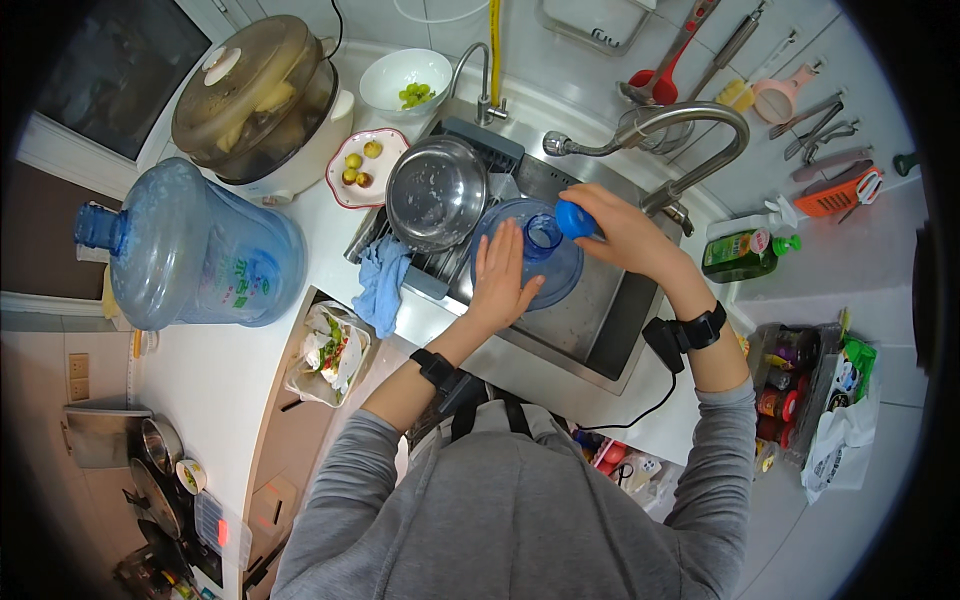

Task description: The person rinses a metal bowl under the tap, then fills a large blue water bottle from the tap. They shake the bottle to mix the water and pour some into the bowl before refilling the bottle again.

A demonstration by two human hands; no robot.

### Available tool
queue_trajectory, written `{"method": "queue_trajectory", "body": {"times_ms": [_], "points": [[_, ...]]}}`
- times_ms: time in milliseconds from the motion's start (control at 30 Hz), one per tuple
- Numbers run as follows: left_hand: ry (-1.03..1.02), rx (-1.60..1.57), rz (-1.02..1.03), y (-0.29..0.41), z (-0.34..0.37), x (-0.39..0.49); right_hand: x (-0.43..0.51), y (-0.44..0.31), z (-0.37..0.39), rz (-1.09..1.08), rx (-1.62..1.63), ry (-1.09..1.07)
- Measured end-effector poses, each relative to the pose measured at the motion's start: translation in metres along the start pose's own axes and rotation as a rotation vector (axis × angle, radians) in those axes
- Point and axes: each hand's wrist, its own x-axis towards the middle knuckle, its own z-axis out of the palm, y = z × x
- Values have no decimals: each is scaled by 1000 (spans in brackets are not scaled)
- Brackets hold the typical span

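Note:
A large blue plastic water jug (559, 281) stands upright in the steel sink, its open neck (541, 234) facing up. My left hand (501, 279) lies flat on the jug's shoulder, left of the neck, with its thumb apart. In my right hand (622, 232) is a blue cap (575, 219), held between thumb and fingers just right of the neck and apart from it. A steel bowl (436, 193) sits on the rack left of the jug. A second water jug (217, 247) lies on its side on the counter at the left.
A curved steel faucet (682, 120) arches over the sink's back right. A blue cloth (382, 285) hangs by the rack. Behind are a plate of fruit (364, 195), a white bowl with grapes (390, 67) and a steamer (262, 105). Green dish soap (739, 255) stands at the right.

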Motion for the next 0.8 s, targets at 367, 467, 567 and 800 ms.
{"method": "queue_trajectory", "body": {"times_ms": [367,467,567,800], "points": [[49,0,-2,0,-14,10,-4,20,34,-134,-65,-81],[-43,135,-19,-2,-9,-1,-14,35,30,73,17,-51],[0,159,-34,-8,-4,-6,-19,43,21,29,49,29],[19,99,-55,1,7,2,7,24,26,-90,123,-75]]}}
